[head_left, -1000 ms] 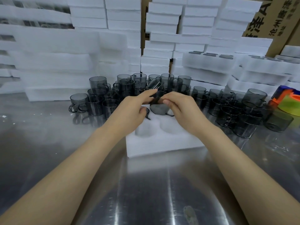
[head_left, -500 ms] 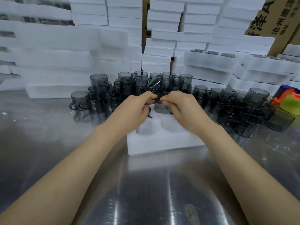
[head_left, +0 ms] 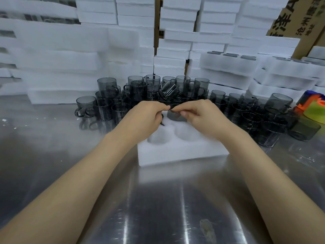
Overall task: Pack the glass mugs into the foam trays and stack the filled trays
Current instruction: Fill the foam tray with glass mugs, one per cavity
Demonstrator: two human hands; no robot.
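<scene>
The mug (head_left: 176,115) is smoky grey see-through glass, short and round. It sits upright in a far pocket of the foam tray (head_left: 177,154), just under the fingertips of both hands. The left hand (head_left: 146,117) has its fingers curled, with thumb and forefinger pinched together at the mug's near rim. The right hand (head_left: 202,117) is curled the same way and pinches the rim from the other side, so the two sets of fingertips almost meet. A dark handle (head_left: 162,121) pokes out from under the left hand; which mug it belongs to cannot be told.

The white tray lies on the shiny metal worktop (head_left: 158,208), below the wrists. Its two near pockets (head_left: 187,132) hold nothing.

Just beyond the hands stands a crowd of loose mugs (head_left: 139,88), some stacked and one tilted, with more spreading away from the right hand. Behind them rise stacks of white foam (head_left: 175,32); some trays (head_left: 228,62) past the right hand are filled. Far to the right sit an orange and green object (head_left: 314,108) and a cardboard box (head_left: 288,16).
</scene>
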